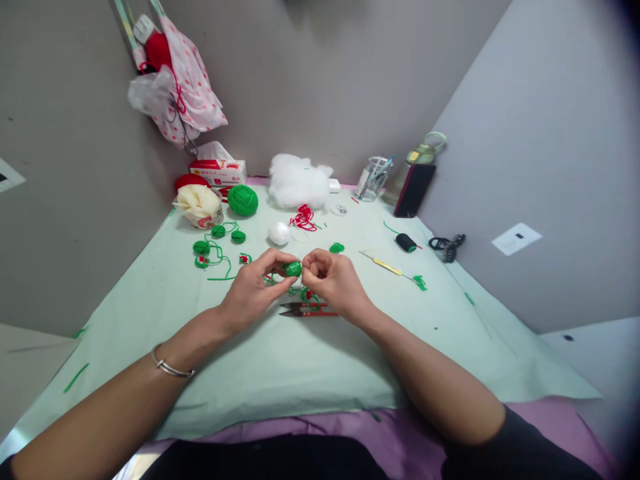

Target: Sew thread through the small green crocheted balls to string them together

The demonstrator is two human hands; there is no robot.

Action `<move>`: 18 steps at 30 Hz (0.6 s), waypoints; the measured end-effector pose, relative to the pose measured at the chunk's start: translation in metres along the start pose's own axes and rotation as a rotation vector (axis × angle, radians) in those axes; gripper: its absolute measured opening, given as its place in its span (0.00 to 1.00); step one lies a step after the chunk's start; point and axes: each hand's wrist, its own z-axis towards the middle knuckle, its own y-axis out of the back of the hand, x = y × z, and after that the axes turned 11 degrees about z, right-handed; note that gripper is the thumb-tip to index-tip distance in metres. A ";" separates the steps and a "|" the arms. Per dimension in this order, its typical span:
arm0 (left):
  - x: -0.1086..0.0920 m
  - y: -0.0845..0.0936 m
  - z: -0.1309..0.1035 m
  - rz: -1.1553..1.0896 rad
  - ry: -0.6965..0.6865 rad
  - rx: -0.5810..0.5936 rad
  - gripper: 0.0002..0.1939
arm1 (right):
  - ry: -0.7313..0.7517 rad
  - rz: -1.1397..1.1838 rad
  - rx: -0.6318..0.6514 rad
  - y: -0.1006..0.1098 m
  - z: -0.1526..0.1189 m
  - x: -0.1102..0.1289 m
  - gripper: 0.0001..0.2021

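Observation:
A small green crocheted ball point(293, 269) is pinched between the thumb and fingers of my left hand point(254, 285). Close by on its right, my right hand point(336, 280) is closed, thumb against fingertips; whatever it pinches is too small to make out. Under the hands lie thread snips point(295, 310), their blades pointing left, and a small red-and-green crocheted piece point(307, 295) with loose green yarn. Just beyond the hands is a ball of white yarn point(279, 233). Several green crocheted balls point(201, 247) with trailing yarn tails lie to the left.
White stuffing point(300, 181), a green yarn ball point(243, 200) and a tissue box point(219, 172) stand at the back. On the right are a yellow-handled crochet hook point(387, 267), a black thread spool point(405, 243), a phone point(415, 191), a bottle point(423, 153) and a glass cup point(374, 179).

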 end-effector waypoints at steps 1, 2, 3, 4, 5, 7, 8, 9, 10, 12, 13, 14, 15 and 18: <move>0.000 0.000 0.000 0.000 0.002 -0.001 0.11 | -0.006 0.024 -0.006 0.000 0.000 0.001 0.04; 0.001 0.000 0.001 0.001 0.005 0.000 0.10 | -0.011 0.049 -0.008 -0.001 -0.001 0.003 0.04; 0.002 0.000 0.001 0.003 0.011 -0.001 0.10 | -0.016 0.077 0.005 -0.001 -0.002 0.004 0.05; 0.003 0.000 0.002 0.002 0.025 -0.004 0.10 | -0.026 0.111 0.036 -0.001 -0.003 0.006 0.05; 0.003 0.001 0.003 -0.005 0.048 -0.011 0.10 | -0.042 0.155 0.078 -0.001 -0.004 0.008 0.05; 0.004 0.002 0.005 -0.056 0.102 -0.018 0.12 | -0.070 0.255 0.148 0.001 -0.004 0.011 0.07; 0.004 0.004 0.006 -0.102 0.127 -0.014 0.13 | -0.077 0.298 0.156 0.002 -0.004 0.011 0.09; 0.004 0.005 0.007 -0.156 0.145 -0.006 0.14 | -0.078 0.334 0.141 0.004 -0.003 0.012 0.11; 0.004 0.007 0.008 -0.209 0.157 0.006 0.15 | -0.076 0.364 0.114 0.005 -0.002 0.012 0.13; 0.002 0.009 0.008 -0.286 0.167 0.017 0.16 | -0.071 0.410 0.059 0.008 0.000 0.011 0.15; 0.001 0.010 0.008 -0.301 0.168 0.011 0.16 | -0.070 0.429 0.039 0.009 0.001 0.009 0.15; 0.001 0.011 0.008 -0.301 0.167 0.000 0.16 | -0.069 0.446 0.027 0.009 0.001 0.008 0.15; 0.001 0.011 0.008 -0.294 0.163 -0.014 0.16 | -0.070 0.461 0.028 0.008 0.001 0.007 0.16; 0.002 0.011 0.008 -0.254 0.146 -0.054 0.16 | -0.118 0.487 0.097 0.003 0.001 0.002 0.17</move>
